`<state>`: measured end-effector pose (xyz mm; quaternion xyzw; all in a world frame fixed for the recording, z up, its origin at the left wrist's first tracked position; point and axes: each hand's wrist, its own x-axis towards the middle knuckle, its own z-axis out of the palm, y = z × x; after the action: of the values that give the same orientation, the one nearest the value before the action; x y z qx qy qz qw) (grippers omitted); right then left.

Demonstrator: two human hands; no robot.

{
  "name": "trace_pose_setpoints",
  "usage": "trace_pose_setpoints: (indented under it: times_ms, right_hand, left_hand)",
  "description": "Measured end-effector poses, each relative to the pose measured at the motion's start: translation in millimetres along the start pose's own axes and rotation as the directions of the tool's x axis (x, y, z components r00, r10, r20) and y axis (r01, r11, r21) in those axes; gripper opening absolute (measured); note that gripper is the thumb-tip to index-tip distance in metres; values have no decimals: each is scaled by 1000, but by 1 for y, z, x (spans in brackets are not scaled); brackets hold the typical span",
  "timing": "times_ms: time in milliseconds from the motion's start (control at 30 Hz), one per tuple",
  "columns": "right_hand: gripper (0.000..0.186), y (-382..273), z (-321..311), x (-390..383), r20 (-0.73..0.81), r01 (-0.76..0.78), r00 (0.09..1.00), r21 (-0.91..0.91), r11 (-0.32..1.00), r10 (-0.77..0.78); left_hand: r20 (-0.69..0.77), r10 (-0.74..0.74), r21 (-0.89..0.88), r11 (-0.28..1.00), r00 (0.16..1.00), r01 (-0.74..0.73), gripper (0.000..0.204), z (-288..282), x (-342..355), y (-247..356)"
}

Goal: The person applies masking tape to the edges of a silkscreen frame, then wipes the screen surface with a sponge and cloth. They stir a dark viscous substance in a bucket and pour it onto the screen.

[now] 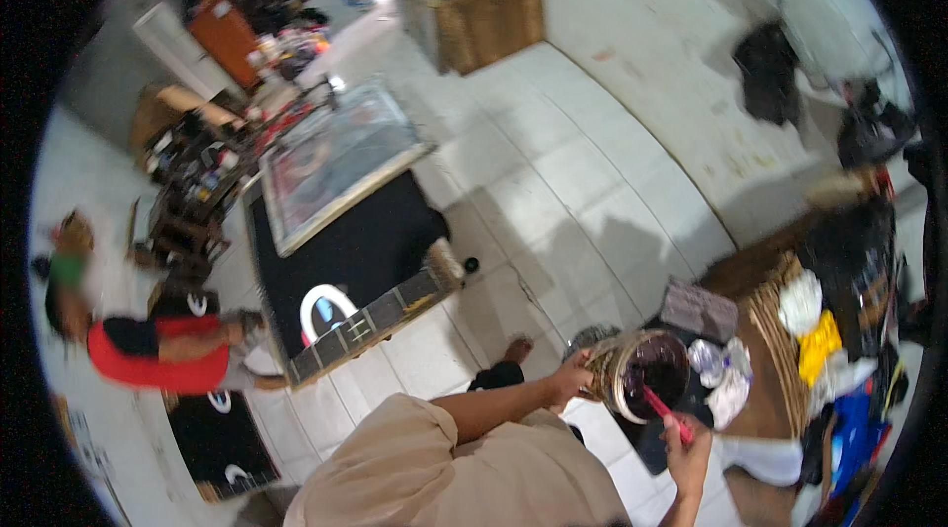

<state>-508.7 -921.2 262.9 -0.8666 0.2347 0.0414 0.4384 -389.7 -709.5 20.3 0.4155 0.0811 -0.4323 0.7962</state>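
My left hand point(570, 381) is closed around the side of a wide-mouthed container point(614, 379), tilted so its opening shows. Inside is a dark, purplish-black substance point(660, 366). The fingers of my right hand point(689, 450) are wrapped round the pink-red handle of a stirring tool point(656, 402). Its far end dips into the container, so I cannot see whether it is a spoon or a spatula. Just beyond the container lies a grey-brown block point(698, 308), with clear crumpled plastic point(707, 361) beside it.
To the left, a table with a black top point(370, 241) bears a large framed screen point(341, 162). A person in red and black point(163, 354) sits at its left side. On the right are stacked cardboard point(775, 359), cloths and bags. A wooden box point(489, 23) stands far back.
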Motion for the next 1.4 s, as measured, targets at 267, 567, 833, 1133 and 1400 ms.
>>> trace_pose_setpoints:
  times_ms: [267,567,833,1133,1400]
  right_hand:
    - [23,-117,3,49,334,571,803,-200,796,-493]
    - [19,-335,108,90,714,855,505,-491,168,-485]
    - [14,-472,294,113,845,891,198,-366,-268,-496]
    - [13,-561,411,161,875,886,-106,-133,-445,-472]
    - [8,-616,474,233,900,824,-339,145,-548,-272]
  left_hand:
    - [-237,26,-167,984,971,-67,68,-31,-76,50]
    - [-461,252,-253,882,851,-398,73,-133,-173,161]
    - [-622,344,-245,767,703,-593,83,-259,-266,269]
    - [-817,353,-203,564,456,-800,75,-315,-286,317]
    - [-901,304,-163,423,309,-891,66,-335,-260,350]
